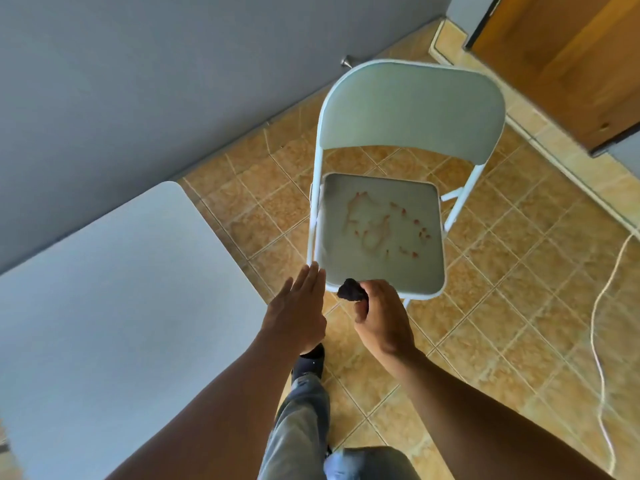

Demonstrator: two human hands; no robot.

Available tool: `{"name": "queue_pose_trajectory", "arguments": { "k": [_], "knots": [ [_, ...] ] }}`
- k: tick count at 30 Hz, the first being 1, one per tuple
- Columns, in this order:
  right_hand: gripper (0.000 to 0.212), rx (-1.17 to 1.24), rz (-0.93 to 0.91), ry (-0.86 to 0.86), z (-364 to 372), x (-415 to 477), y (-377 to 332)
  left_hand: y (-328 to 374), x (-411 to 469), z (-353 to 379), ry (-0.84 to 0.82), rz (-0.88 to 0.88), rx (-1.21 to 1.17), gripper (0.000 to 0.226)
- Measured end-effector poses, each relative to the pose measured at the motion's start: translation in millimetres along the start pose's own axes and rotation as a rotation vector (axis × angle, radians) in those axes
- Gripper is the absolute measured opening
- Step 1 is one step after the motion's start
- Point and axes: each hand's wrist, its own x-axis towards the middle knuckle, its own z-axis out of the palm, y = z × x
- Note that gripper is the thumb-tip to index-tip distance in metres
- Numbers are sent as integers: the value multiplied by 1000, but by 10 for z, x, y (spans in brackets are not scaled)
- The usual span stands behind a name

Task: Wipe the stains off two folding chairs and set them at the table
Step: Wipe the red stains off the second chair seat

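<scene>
One folding chair [398, 174] in view, unfolded on the tiled floor [519, 289], white metal frame, grey padded seat and backrest, seat facing the person. Reddish stains [384, 225] smeared and dotted across the middle and right of the seat, not wiped. White table [114, 306] sits to the left of the chair along the grey wall [138, 81], near the chair but not touching it. Left hand [298, 306] flat with fingers straight and together, fingertips at the seat's front left corner; actual contact hard to tell. Right hand [381, 313] closed in a fist around a dark crumpled cloth [351, 290], which sticks out past the thumb and overlaps the seat's front edge. Person's legs in grey jeans and a dark shoe [310, 363] below the hands. White cord [602, 323] trails over the floor at the right. Wooden door [561, 57] top right, small door stop [104, 61] on the wall behind the chair
</scene>
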Motion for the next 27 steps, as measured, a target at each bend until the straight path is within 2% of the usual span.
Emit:
{"name": "queue_pose_trajectory", "arguments": {
  "k": [8,11,17,22,27],
  "knots": [
    [38,3,-14,-152,39,571,633,235,746,296,-101,-87,-41,74],
    [31,2,-55,-218,138,811,946,269,982,446,-92,-167,-76,74],
    [31,2,-180,-302,345,1331,1413,234,1441,820,-61,-372,-221,73],
    [42,49,-385,-346,809,1774,1568,44,1765,1249,-28,-498,-338,73],
    [40,-35,-686,-454,1491,1745,1817,-181,1981,1676,-13,-497,-312,78]
  ]
}}
